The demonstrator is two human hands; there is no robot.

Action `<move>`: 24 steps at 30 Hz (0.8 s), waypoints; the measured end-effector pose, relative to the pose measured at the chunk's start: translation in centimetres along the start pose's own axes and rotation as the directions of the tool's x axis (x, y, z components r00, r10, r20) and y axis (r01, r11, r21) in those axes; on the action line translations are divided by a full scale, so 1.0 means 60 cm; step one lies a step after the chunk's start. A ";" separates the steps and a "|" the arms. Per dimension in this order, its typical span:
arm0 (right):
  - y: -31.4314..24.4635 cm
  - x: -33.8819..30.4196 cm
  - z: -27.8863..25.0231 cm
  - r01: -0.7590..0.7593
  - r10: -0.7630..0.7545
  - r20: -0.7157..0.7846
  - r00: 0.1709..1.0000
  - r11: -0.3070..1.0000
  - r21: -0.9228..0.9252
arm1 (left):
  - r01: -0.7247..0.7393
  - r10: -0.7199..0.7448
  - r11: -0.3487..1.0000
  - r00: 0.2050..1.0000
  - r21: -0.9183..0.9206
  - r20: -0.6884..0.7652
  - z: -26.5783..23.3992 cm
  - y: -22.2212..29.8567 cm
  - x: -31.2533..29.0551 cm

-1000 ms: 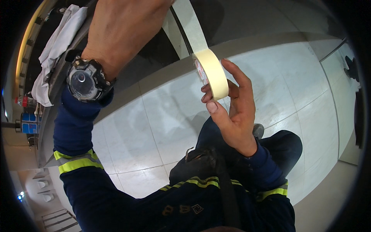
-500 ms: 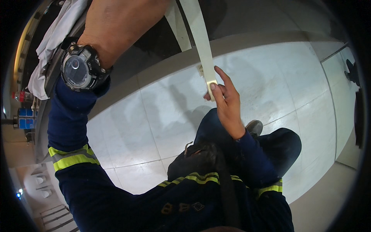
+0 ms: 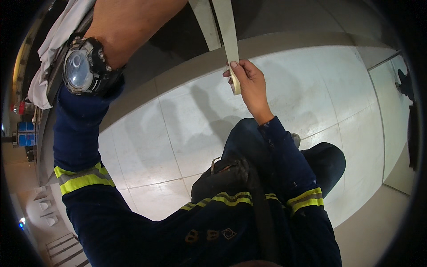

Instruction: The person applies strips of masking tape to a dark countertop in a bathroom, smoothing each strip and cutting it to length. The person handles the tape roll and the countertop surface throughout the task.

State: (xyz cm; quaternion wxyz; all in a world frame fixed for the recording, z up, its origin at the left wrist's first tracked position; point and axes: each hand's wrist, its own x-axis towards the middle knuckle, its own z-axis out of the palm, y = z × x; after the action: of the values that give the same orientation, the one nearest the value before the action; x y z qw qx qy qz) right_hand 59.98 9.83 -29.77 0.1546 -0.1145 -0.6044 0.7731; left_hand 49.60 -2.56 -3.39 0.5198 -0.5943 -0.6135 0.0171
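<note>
My right hand (image 3: 250, 84) is closed on a roll of cream masking tape (image 3: 235, 83), seen edge-on above the floor. A strip of the tape (image 3: 224, 31) runs from the roll straight up past the top edge. A second pale strip (image 3: 204, 22) lies beside it on a dark surface (image 3: 173, 42). My left hand (image 3: 133, 22) is raised toward the top edge, a black wristwatch (image 3: 80, 66) on its wrist. Its fingers are cut off by the frame, so what it touches is hidden.
Pale floor tiles (image 3: 178, 124) spread below. A white cloth (image 3: 51, 49) hangs at the upper left. A dark pouch (image 3: 222, 178) sits at my waist above my bent knee. Small blue items (image 3: 24, 133) stand at the far left.
The roll in my right hand has turned from face-on to edge-on, and the fingers have closed around it. My left arm has shifted slightly up and right.
</note>
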 end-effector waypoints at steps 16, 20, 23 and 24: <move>0.009 0.026 -0.015 0.030 -0.031 -0.011 0.999 0.997 -0.069 | -0.015 0.010 0.996 0.998 0.089 0.059 0.015 0.019 0.000; -0.001 0.030 0.021 0.049 -0.049 0.018 0.999 0.998 0.033 | -0.027 0.008 0.989 0.991 0.144 0.135 -0.014 0.005 0.013; 0.000 0.034 0.030 0.051 -0.052 0.019 0.998 0.997 0.061 | 0.029 -0.072 0.983 0.970 0.181 0.234 -0.025 0.007 0.018; 0.002 0.035 0.014 0.040 -0.040 0.005 0.999 0.999 0.036 | 0.055 -0.092 0.985 0.968 0.163 0.232 -0.012 0.014 0.014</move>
State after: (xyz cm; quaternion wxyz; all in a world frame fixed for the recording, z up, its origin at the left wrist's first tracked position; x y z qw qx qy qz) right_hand 57.69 9.85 -29.66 0.1705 -0.0973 -0.5929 0.7810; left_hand 50.92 -2.10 -3.07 0.4874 -0.5223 -0.6899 0.1168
